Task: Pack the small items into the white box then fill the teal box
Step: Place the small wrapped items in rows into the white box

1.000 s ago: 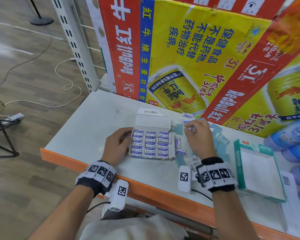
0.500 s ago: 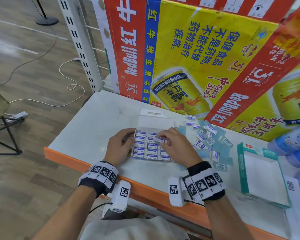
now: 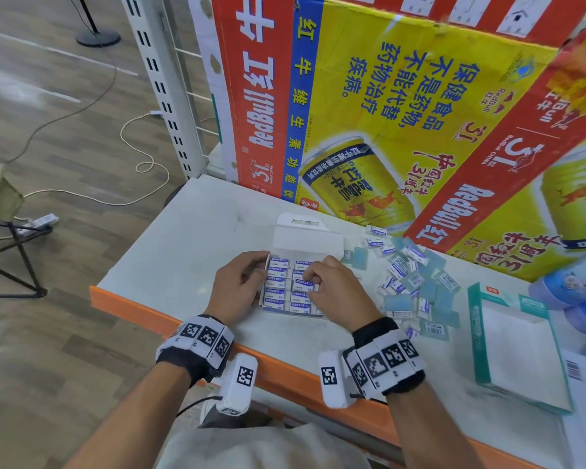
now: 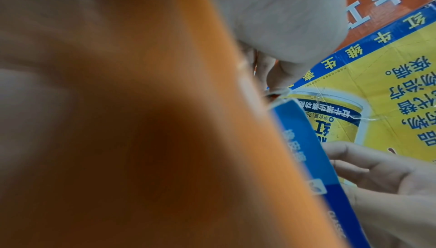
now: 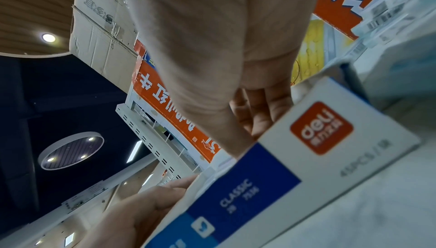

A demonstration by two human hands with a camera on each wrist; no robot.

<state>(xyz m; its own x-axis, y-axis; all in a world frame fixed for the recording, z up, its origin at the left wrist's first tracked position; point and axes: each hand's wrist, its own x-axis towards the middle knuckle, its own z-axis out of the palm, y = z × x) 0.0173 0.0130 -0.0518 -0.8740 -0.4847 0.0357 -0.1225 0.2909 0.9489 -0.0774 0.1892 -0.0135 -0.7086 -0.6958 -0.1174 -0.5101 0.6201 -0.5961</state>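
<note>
The white box (image 3: 274,303) lies open on the table, lid (image 3: 307,239) folded back, with rows of small blue-and-white erasers (image 3: 278,283) inside. My left hand (image 3: 261,269) grips the box's left wall with curled fingers. My right hand (image 3: 310,279) is curled over the middle rows and pinches one eraser down among the others. In the right wrist view the fingers (image 5: 259,114) reach over the box's printed side (image 5: 313,151). A heap of loose erasers (image 3: 410,282) lies just right of the box. The teal box (image 3: 518,346) lies open at the far right.
A tall Red Bull carton (image 3: 386,113) stands along the table's back. Blue packs (image 3: 575,282) sit behind the teal box. The orange table edge (image 3: 285,370) runs under my wrists. A white shelf upright (image 3: 163,82) and floor cables (image 3: 82,194) lie to the left.
My right hand left the loose heap on the right, carried an eraser over the white box and lowered it into the middle rows. The left hand stayed on the box's left wall.
</note>
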